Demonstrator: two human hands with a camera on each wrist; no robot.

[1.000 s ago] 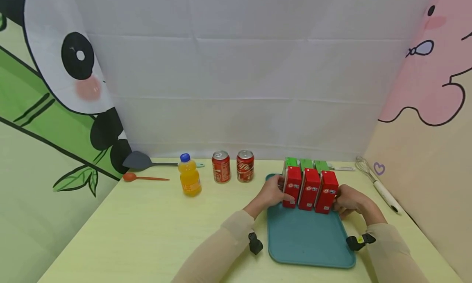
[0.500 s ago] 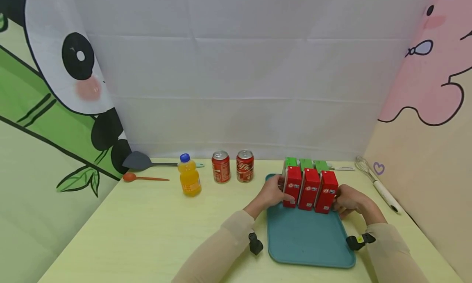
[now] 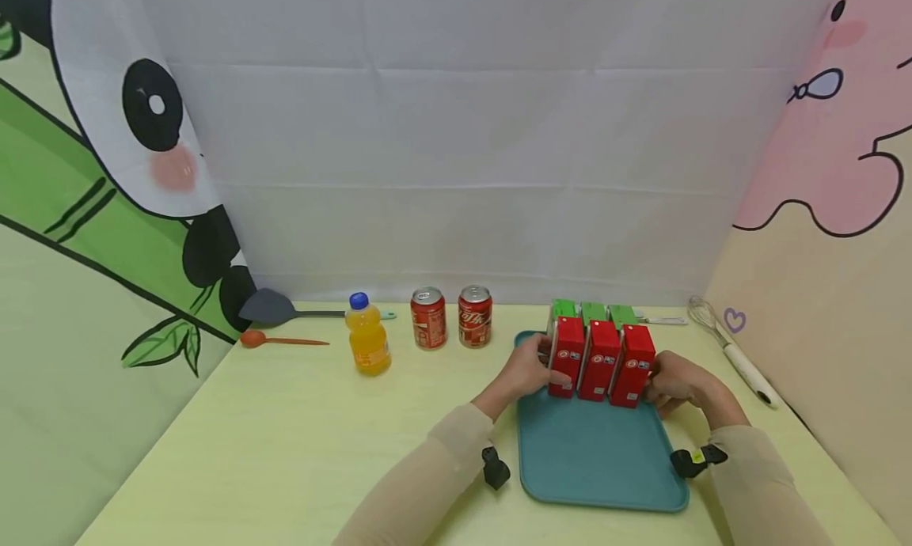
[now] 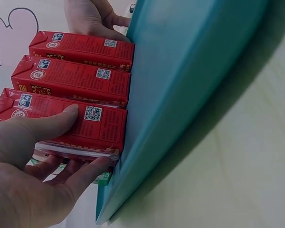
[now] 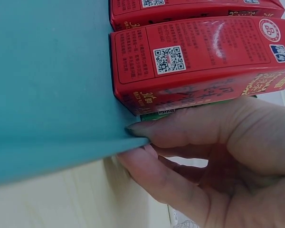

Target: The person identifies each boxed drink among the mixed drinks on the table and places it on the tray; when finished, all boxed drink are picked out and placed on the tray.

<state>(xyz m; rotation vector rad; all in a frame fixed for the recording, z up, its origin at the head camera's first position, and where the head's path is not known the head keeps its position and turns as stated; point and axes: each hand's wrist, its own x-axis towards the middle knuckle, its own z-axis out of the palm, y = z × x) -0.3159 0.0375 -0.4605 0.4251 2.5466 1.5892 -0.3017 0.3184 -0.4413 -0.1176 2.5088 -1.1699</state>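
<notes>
Three red drink cartons [image 3: 600, 362] stand in a row on the far part of a teal tray [image 3: 602, 459]. Behind them, green-topped cartons [image 3: 593, 312] are partly hidden. My left hand [image 3: 526, 369] holds the leftmost red carton [image 4: 85, 124], its thumb on the printed front and its fingers along the side. At the tray's right edge, my right hand [image 3: 680, 382] pinches the rim [image 5: 128, 142] between thumb and fingers, beside the rightmost red carton [image 5: 199, 57]. The left wrist view shows the tray's near side, with a shadow beneath it.
Left of the tray stand two red cans [image 3: 429, 320] and an orange juice bottle [image 3: 368, 340]. A grey spatula [image 3: 269, 307] and an orange spoon [image 3: 285, 340] lie at the back left. A whisk [image 3: 741, 360] lies along the right wall. A white sheet [image 3: 463, 134] hangs behind the table.
</notes>
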